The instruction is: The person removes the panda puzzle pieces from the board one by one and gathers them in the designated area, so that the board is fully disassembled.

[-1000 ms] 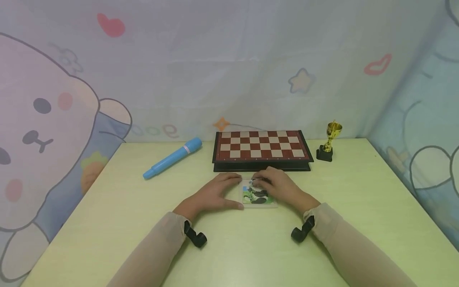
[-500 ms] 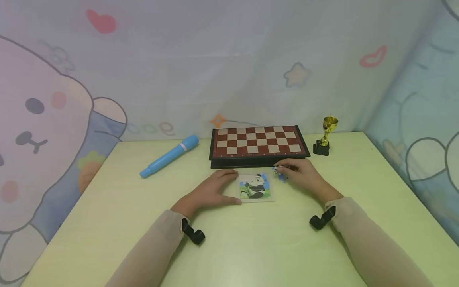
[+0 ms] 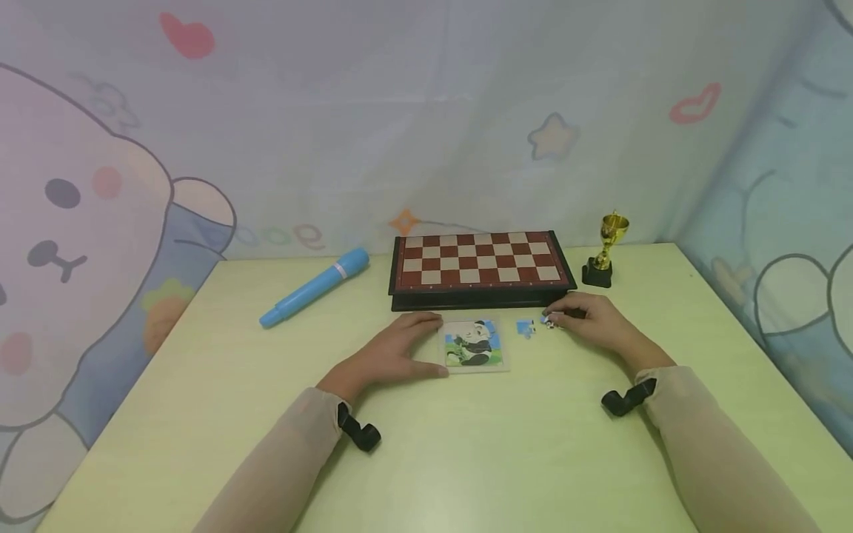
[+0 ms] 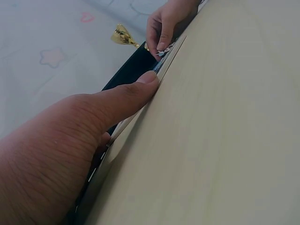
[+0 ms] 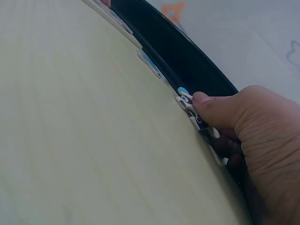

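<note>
Bracing the panda puzzle tray with our left hand, we keep the fingers fairly straight, thumb along the tray's near-left edge and fingertips at its far-left edge, pressing rather than gripping. Tray lies just in front of the chessboard, on the green table. Our right hand sits right of the tray, thumb and fingers pinching a small puzzle piece low on the tabletop. One loose blue piece lies between tray and right hand. Left of the chessboard a blue marker; right of it a gold trophy.
</note>
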